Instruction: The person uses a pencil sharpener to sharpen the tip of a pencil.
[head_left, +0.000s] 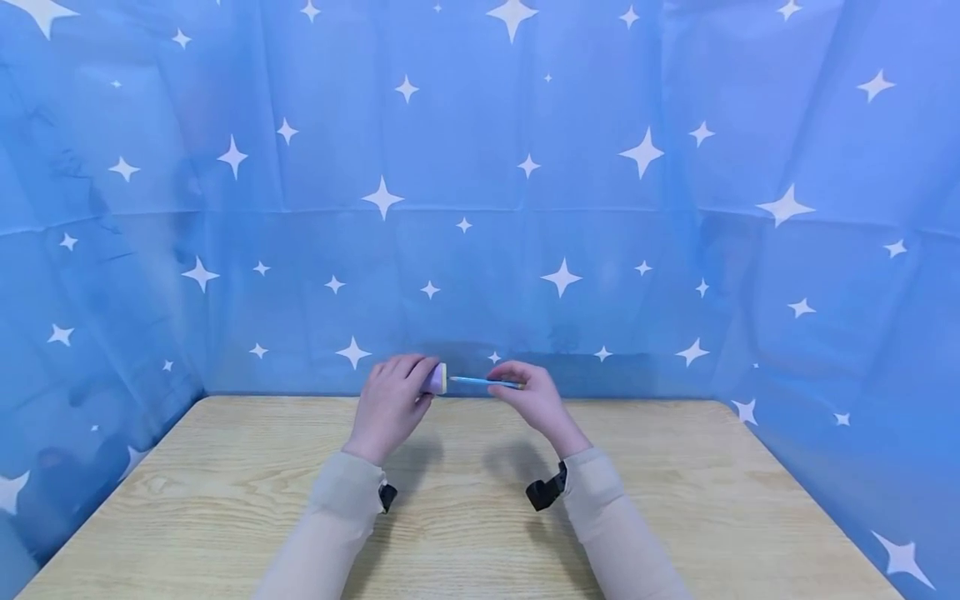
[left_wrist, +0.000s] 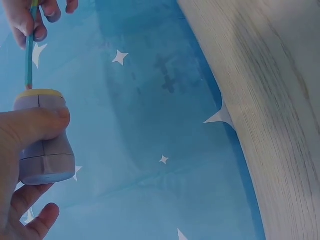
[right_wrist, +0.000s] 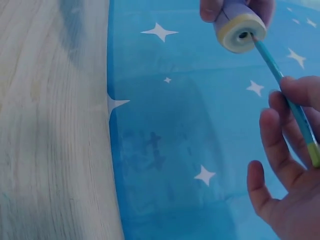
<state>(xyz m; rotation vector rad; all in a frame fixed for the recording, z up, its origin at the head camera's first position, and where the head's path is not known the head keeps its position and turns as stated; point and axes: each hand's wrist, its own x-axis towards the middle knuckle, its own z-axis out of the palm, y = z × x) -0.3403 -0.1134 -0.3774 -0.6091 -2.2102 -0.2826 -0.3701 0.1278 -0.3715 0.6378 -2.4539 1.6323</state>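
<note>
- Hovering in mid-air up by the far edge of the table, the lavender pencil sharpener (head_left: 432,382) lies on its side, its pale yellow rim (left_wrist: 45,92) turned towards the person's right.
- Right at that end, the blue pencil (head_left: 471,381) points its tip at the small dark hole (right_wrist: 243,35); the right wrist view puts the tip just beside the hole, and the head view shows a sliver of a gap.
- So both pieces are up and facing each other, that much is done; the tip isn't in the hole yet, and by my reading getting it in is what's left.
- The left hand (head_left: 390,398) wraps the sharpener, thumb laid across its side, the holed end left bare.
- Over on the other side, the right hand (head_left: 531,402) pinches the pencil between thumb and fingers, the remaining fingers loosely spread, the yellow-green end (right_wrist: 313,153) back near the palm.
- Nothing visible blocks the tip; the small aim error looks like the only snag.
- Below, the wood-grain table (head_left: 465,533); beyond, a blue star-patterned backdrop (head_left: 480,125); small black devices sit at both wrists, against pale sleeves (head_left: 326,525).
</note>
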